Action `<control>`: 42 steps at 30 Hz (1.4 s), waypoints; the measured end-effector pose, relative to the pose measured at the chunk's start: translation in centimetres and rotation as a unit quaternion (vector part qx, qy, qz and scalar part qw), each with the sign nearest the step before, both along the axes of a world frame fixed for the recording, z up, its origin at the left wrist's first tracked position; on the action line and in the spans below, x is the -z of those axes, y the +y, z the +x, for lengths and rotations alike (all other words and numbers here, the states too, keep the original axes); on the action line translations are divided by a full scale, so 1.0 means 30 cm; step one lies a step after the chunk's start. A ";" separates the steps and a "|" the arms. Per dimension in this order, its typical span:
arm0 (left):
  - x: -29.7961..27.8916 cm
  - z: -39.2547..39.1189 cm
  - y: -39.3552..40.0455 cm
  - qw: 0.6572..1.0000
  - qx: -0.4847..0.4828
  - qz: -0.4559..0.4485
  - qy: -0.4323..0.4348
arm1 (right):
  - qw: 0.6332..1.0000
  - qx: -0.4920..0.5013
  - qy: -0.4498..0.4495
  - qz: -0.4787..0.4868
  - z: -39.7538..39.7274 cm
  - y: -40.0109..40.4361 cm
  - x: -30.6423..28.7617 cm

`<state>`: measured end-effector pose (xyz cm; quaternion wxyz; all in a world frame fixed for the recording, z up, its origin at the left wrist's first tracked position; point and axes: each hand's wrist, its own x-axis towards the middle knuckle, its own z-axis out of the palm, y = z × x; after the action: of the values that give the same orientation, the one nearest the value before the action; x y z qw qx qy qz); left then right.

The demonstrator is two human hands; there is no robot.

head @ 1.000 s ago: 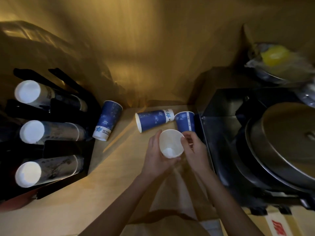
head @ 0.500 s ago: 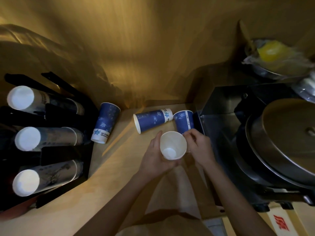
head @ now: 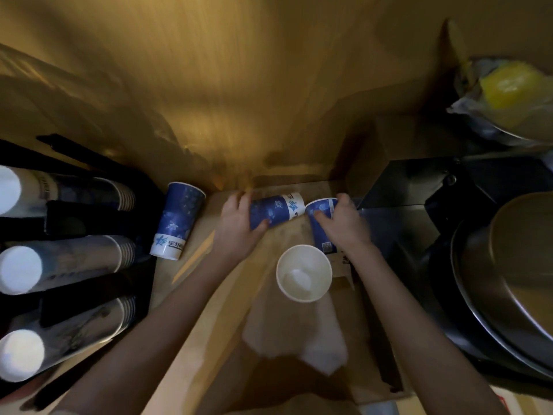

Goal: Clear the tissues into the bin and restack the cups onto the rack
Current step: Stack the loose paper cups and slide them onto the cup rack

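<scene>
My left hand (head: 239,229) wraps around a blue paper cup (head: 278,209) lying on its side at the back of the wooden counter. My right hand (head: 344,227) grips a second blue cup (head: 320,217) just right of it. An upright cup with a white inside (head: 303,272) stands free on the counter, nearer to me between my forearms. A third blue cup (head: 179,224) leans upside down against the black cup rack (head: 89,217) at the left. The rack holds three rows of stacked cups (head: 68,262) lying sideways. A white tissue (head: 302,333) lies under the upright cup.
A black appliance (head: 404,211) with a large metal pan (head: 508,280) fills the right side. A bowl with a plastic bag and something yellow (head: 508,88) sits at the back right. The wooden wall (head: 239,85) closes off the back.
Both hands let go of the white-inside cup, which now stands on the counter. They moved back, each taking hold of a blue cup.
</scene>
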<state>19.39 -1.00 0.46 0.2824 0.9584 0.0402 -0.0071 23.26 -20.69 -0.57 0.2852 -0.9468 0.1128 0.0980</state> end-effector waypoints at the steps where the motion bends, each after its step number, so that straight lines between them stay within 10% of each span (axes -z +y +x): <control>1: 0.018 0.018 0.011 0.999 0.007 0.039 0.007 | 1.000 -0.003 -0.002 -0.018 0.013 0.007 0.014; 11: 0.183 0.084 0.083 0.979 0.016 0.167 0.116 | 0.993 0.001 0.078 -0.090 0.073 0.064 0.128; 25: 0.133 0.050 0.148 0.992 -0.011 0.060 0.108 | 0.995 -0.001 0.081 0.052 0.107 0.006 0.096; 34: -0.103 -0.129 0.266 0.994 -0.107 -0.001 -0.019 | 0.952 -0.106 -0.129 0.256 0.014 0.239 -0.124; 42: -0.279 -0.366 0.332 0.975 -0.172 0.020 -0.137 | 0.907 -0.177 -0.095 0.369 -0.272 0.414 -0.126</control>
<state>8.41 8.95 8.83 0.2626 0.9347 0.1653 0.1733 15.10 -8.27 3.20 0.6019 -0.7829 -0.1286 0.0908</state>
